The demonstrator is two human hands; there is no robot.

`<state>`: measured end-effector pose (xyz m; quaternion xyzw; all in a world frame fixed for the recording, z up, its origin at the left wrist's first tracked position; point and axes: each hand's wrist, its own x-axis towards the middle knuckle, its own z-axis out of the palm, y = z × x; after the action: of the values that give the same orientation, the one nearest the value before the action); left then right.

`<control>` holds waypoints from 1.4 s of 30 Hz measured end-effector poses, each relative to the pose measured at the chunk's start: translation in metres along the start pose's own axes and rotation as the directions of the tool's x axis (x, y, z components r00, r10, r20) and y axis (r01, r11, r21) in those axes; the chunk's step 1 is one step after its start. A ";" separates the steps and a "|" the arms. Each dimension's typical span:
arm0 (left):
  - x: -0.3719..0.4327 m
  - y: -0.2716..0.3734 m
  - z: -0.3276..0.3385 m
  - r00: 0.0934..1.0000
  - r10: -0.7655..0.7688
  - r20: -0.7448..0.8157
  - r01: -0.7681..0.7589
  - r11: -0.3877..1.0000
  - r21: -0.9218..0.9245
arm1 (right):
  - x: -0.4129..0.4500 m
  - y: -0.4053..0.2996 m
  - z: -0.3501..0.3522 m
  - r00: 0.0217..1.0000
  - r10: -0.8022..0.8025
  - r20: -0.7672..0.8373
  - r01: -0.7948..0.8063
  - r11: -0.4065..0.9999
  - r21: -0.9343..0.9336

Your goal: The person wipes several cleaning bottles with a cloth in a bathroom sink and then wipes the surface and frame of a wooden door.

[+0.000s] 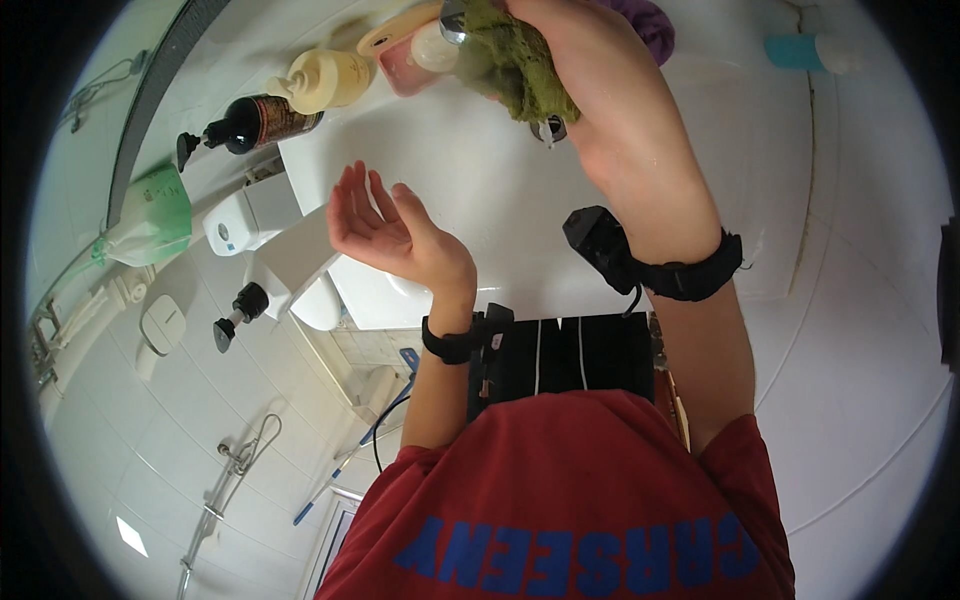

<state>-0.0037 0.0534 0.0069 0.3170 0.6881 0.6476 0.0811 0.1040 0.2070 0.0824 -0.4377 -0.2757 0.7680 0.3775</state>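
Over the white sink basin, my right hand reaches to the top of the view, against a wet-looking green cloth that hangs by the chrome faucet. The cloth hides most of that hand's fingers. A little water drips from the cloth's lower end near the drain. My left hand is palm up with its fingers slightly curled and nothing in it, above the basin's left side, beside a white pump bottle.
Along the basin's left and back edge stand a dark pump bottle, a cream pump bottle and a pink soap dish. A purple cloth lies behind my right forearm. A teal-and-white tube is at the right.
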 end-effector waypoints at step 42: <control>-0.038 -0.036 -0.017 0.915 -0.339 0.219 0.354 0.934 -0.036 | -0.007 0.132 -0.053 0.871 0.481 -0.100 -0.243 0.599 0.763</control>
<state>0.0054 0.0194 -0.0361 0.2531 0.6962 0.6114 0.2783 0.1084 0.1317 -0.0382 -0.4070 0.2087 0.7989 0.3906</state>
